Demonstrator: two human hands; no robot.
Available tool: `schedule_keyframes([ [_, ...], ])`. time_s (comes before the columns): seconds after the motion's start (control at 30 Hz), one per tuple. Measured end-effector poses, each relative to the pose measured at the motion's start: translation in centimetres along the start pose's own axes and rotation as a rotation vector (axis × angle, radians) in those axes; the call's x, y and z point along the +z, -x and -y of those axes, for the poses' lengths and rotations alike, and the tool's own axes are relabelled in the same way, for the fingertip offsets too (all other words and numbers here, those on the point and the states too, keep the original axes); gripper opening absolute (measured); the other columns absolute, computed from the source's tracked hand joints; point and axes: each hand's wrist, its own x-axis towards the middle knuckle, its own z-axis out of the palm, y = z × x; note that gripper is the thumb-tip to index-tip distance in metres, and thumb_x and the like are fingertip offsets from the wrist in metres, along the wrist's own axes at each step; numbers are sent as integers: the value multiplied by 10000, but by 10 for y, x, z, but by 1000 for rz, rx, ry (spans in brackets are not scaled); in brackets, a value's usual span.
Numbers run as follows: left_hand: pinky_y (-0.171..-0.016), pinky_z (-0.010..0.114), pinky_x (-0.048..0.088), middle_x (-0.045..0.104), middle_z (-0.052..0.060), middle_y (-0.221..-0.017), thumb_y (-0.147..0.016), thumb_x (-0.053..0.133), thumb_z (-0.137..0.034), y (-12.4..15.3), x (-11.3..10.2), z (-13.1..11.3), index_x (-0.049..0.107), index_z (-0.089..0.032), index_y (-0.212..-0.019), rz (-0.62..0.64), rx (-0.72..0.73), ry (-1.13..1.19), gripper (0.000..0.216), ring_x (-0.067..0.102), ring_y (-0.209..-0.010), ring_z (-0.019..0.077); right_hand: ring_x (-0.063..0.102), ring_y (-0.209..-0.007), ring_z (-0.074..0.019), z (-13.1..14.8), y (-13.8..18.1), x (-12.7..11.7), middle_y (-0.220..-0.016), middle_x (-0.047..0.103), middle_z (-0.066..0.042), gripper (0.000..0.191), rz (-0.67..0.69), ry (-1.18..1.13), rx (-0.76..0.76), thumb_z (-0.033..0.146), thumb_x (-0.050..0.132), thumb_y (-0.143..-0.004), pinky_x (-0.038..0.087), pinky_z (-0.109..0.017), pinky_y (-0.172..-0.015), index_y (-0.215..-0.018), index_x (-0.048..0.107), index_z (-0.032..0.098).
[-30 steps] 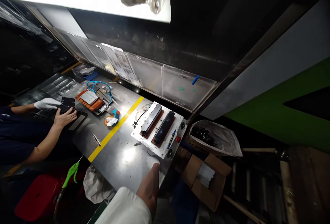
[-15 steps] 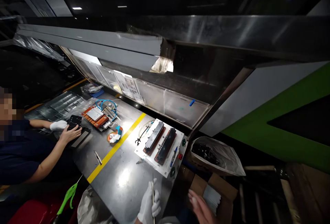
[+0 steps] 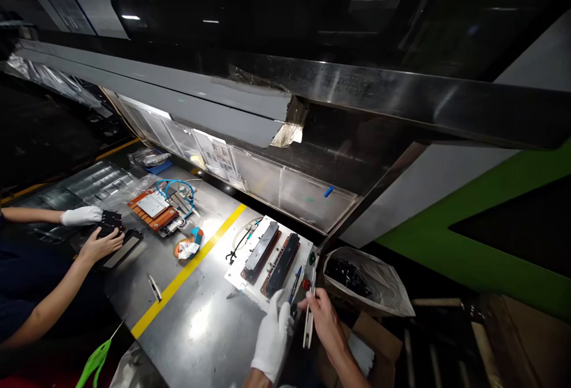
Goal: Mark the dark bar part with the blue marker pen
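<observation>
Steel bench (image 3: 209,322): slim white strip (image 3: 307,322) upright

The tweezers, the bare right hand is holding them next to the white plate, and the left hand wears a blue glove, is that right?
Not quite. The head view shows the left hand in a white glove, not blue. The bare right hand does hold the tweezers next to the white plate.

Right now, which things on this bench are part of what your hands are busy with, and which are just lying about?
In hand:
- gloved left hand by the white plate
- bare right hand holding tweezers
- two black bars on that plate
- blue pen

Lying about:
- yellow line
- orange board with blue cable
- plastic bag
- cardboard box
- a co-worker's hands
</observation>
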Motion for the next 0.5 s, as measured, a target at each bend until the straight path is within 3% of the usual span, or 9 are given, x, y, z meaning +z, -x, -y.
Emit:
schedule_keyframes([
  [0.1,-1144,502,438,676,110,-1252,-986,418,-465,-18,-17,-22,610,-244,-1214,-135,342,-352,371,609,-1225,275,732,-807,-259,10,-30,-8,-932,724,-81,678,-13,26,-24,631,421,-908,596,-364,-700,-1413,546,196],
  [0.17,-1142,484,456,645,127,-1280,-1006,396,-365,-37,-19,-35,632,-218,-1165,-185,562,-594,320,591,-1252,261,731,-954,-271,17,-47,-7,-1077,731,-124,646,-46,180,-142,542,380,-937,594,-375,-815,-1434,573,178],
  [0.23,-1139,512,462,591,169,-1364,-995,418,-307,-59,-15,-46,640,-197,-1212,-191,672,-801,329,553,-1313,299,689,-1116,-278,23,-60,-2,-1202,708,-152,595,-92,344,-287,448,339,-966,545,-378,-970,-1394,632,155],
  [0.33,-1047,540,529,574,197,-1402,-961,493,-299,-83,-7,-56,596,-219,-1349,-140,692,-1006,409,590,-1271,361,684,-1097,-271,35,-70,9,-1190,692,-165,560,-108,550,-376,329,294,-1007,519,-365,-980,-1415,622,130],
  [0.43,-830,457,608,637,164,-1324,-977,451,-294,-95,-2,-60,568,-261,-1391,-101,630,-1070,431,706,-1026,319,695,-1023,-240,48,-70,18,-1175,687,-128,520,-114,693,-379,258,300,-1033,517,-311,-863,-1470,573,196],
  [0.5,-755,418,601,661,174,-1277,-992,386,-254,-96,0,-59,572,-228,-1391,-100,592,-1101,440,724,-949,304,702,-959,-214,56,-68,21,-1149,689,-86,491,-99,755,-364,246,316,-1046,495,-282,-766,-1458,581,271],
])
